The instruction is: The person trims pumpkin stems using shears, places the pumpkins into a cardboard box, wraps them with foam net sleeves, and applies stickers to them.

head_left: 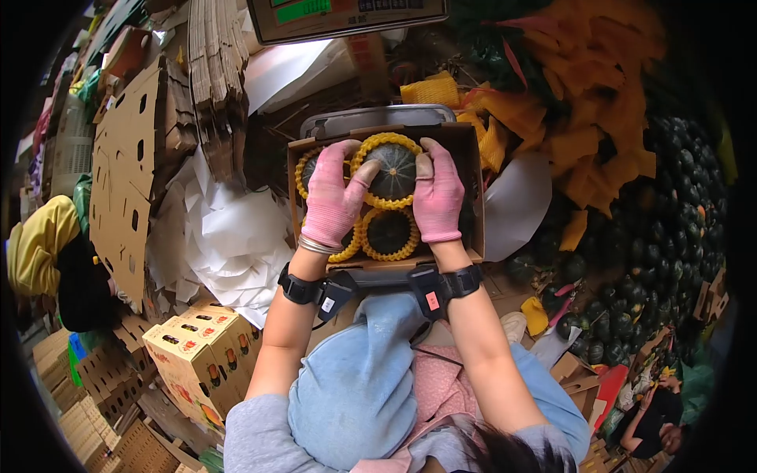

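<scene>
Between my two pink-gloved hands is a dark green kabocha squash ringed by a yellow foam net sleeve. My left hand curls round its left side, the thumb resting on top. On its right side, my right hand presses with the fingers at the rim. Below them is an open cardboard box holding more squashes. One sleeved squash shows at the front; others at the left are partly hidden by my left hand. The box stands on a grey scale platform.
A scale display is at the top. White paper sheets and stacked flat cardboard lie left, above a printed carton. Orange foam sleeves and a large squash pile are right. Other people appear at the edges.
</scene>
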Action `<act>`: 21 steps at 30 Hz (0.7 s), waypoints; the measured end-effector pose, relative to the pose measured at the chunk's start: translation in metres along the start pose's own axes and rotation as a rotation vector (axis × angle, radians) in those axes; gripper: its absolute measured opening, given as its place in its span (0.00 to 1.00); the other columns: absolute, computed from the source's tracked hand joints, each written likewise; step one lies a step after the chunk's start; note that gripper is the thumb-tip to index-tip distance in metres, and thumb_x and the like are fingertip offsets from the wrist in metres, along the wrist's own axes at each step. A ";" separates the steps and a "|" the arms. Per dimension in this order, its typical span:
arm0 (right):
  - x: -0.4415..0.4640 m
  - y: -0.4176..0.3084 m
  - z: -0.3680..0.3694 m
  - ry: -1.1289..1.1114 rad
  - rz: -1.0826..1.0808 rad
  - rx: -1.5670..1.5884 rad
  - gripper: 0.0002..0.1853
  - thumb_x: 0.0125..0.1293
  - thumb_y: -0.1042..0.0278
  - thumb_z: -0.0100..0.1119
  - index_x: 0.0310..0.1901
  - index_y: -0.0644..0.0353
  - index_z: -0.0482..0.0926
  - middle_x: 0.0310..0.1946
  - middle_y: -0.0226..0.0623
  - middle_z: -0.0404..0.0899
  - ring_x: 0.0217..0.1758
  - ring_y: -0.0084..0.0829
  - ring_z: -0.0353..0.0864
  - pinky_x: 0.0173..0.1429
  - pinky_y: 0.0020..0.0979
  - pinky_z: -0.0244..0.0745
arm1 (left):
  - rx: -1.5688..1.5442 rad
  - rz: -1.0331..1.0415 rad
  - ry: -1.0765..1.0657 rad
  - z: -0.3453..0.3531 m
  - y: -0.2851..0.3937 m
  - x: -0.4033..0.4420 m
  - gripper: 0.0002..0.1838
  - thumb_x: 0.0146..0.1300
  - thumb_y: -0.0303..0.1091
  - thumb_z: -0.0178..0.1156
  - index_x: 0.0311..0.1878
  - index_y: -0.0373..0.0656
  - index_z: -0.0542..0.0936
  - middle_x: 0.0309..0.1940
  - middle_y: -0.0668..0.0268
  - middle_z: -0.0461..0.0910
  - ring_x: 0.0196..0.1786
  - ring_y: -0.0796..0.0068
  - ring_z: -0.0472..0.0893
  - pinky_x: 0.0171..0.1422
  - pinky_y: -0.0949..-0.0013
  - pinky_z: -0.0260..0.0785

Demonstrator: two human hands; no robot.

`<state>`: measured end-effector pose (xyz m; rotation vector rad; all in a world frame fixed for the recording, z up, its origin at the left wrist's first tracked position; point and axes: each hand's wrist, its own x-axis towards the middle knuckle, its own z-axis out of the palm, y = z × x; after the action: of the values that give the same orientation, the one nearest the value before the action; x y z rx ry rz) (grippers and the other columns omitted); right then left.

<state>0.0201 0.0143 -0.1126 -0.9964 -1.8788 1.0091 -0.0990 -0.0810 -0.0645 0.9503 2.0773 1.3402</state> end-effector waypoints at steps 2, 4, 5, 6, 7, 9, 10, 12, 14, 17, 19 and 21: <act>0.001 -0.018 -0.025 -0.185 0.029 0.044 0.39 0.53 0.49 0.71 0.64 0.52 0.65 0.55 0.49 0.71 0.58 0.50 0.74 0.60 0.42 0.72 | -0.305 -0.192 -0.108 -0.003 -0.002 -0.007 0.17 0.70 0.40 0.56 0.53 0.36 0.75 0.44 0.64 0.78 0.48 0.75 0.76 0.54 0.70 0.69; 0.012 -0.033 -0.048 -0.335 0.048 -0.054 0.56 0.38 0.44 0.78 0.68 0.51 0.57 0.61 0.50 0.64 0.62 0.52 0.70 0.64 0.44 0.69 | -0.313 0.146 -0.173 -0.002 0.025 -0.005 0.20 0.73 0.45 0.48 0.52 0.38 0.77 0.44 0.67 0.78 0.47 0.76 0.76 0.55 0.71 0.69; 0.020 -0.035 -0.055 -0.363 0.063 -0.082 0.55 0.35 0.56 0.80 0.67 0.58 0.58 0.62 0.46 0.64 0.64 0.43 0.69 0.67 0.39 0.67 | -0.339 0.133 -0.189 0.002 0.025 -0.002 0.19 0.72 0.44 0.50 0.52 0.37 0.77 0.46 0.66 0.78 0.48 0.76 0.76 0.56 0.71 0.68; 0.026 -0.034 -0.059 -0.299 -0.048 -0.281 0.52 0.36 0.58 0.79 0.64 0.58 0.60 0.56 0.44 0.67 0.59 0.45 0.71 0.65 0.39 0.68 | -0.366 0.131 -0.202 0.006 0.024 0.008 0.18 0.71 0.43 0.52 0.52 0.37 0.77 0.47 0.65 0.78 0.49 0.76 0.76 0.57 0.72 0.68; 0.032 -0.024 -0.060 -0.208 -0.129 -0.297 0.51 0.35 0.56 0.78 0.63 0.55 0.61 0.56 0.42 0.67 0.58 0.44 0.71 0.62 0.41 0.69 | -0.126 0.270 -0.147 0.014 0.012 0.020 0.18 0.64 0.37 0.60 0.54 0.39 0.76 0.51 0.60 0.77 0.54 0.70 0.76 0.60 0.71 0.66; 0.043 -0.004 -0.054 -0.083 -0.221 -0.201 0.48 0.34 0.50 0.77 0.60 0.53 0.64 0.55 0.38 0.67 0.58 0.42 0.70 0.63 0.47 0.62 | 0.623 0.476 -0.119 0.025 0.011 0.029 0.32 0.46 0.43 0.70 0.58 0.47 0.74 0.65 0.53 0.64 0.68 0.49 0.61 0.70 0.46 0.53; 0.045 0.000 -0.053 -0.113 -0.258 -0.252 0.48 0.34 0.48 0.77 0.60 0.52 0.64 0.54 0.38 0.68 0.59 0.41 0.70 0.64 0.49 0.59 | 0.853 0.498 -0.132 0.033 0.016 0.026 0.37 0.41 0.46 0.71 0.59 0.51 0.74 0.69 0.51 0.58 0.72 0.42 0.54 0.71 0.36 0.45; 0.045 0.008 -0.051 -0.180 -0.329 -0.355 0.49 0.34 0.45 0.76 0.60 0.52 0.64 0.53 0.38 0.68 0.59 0.40 0.69 0.66 0.53 0.54 | 0.925 0.443 -0.292 0.040 0.002 0.032 0.41 0.35 0.53 0.71 0.59 0.55 0.75 0.72 0.52 0.50 0.74 0.37 0.45 0.71 0.29 0.35; 0.042 0.021 -0.050 -0.242 -0.346 -0.532 0.48 0.33 0.42 0.76 0.60 0.45 0.65 0.52 0.39 0.69 0.59 0.42 0.69 0.66 0.60 0.46 | 1.035 0.332 -0.360 0.040 0.009 0.037 0.41 0.34 0.54 0.70 0.59 0.55 0.75 0.72 0.51 0.51 0.74 0.38 0.45 0.72 0.31 0.35; 0.042 0.013 -0.062 -0.326 -0.381 -0.820 0.45 0.32 0.43 0.76 0.58 0.39 0.68 0.51 0.40 0.70 0.59 0.46 0.68 0.65 0.61 0.46 | 0.941 0.272 -0.275 0.034 -0.007 0.031 0.37 0.33 0.53 0.68 0.54 0.59 0.78 0.70 0.50 0.55 0.73 0.37 0.48 0.72 0.32 0.35; 0.047 0.012 -0.065 -0.385 -0.397 -0.821 0.44 0.33 0.44 0.75 0.57 0.38 0.69 0.50 0.40 0.71 0.59 0.44 0.68 0.64 0.60 0.48 | 0.871 0.277 -0.198 0.032 -0.014 0.031 0.33 0.32 0.51 0.68 0.50 0.62 0.78 0.67 0.50 0.58 0.72 0.37 0.51 0.73 0.35 0.37; 0.051 0.007 -0.065 -0.467 -0.341 -0.856 0.42 0.33 0.44 0.75 0.56 0.37 0.70 0.49 0.39 0.72 0.58 0.42 0.69 0.62 0.57 0.51 | 0.830 0.281 -0.173 0.031 -0.019 0.031 0.33 0.32 0.49 0.69 0.51 0.61 0.78 0.67 0.50 0.59 0.71 0.38 0.51 0.74 0.38 0.37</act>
<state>0.0581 0.0801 -0.0801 -0.8659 -2.8587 0.2028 -0.1018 -0.0445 -0.0957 1.6656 2.4420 0.4234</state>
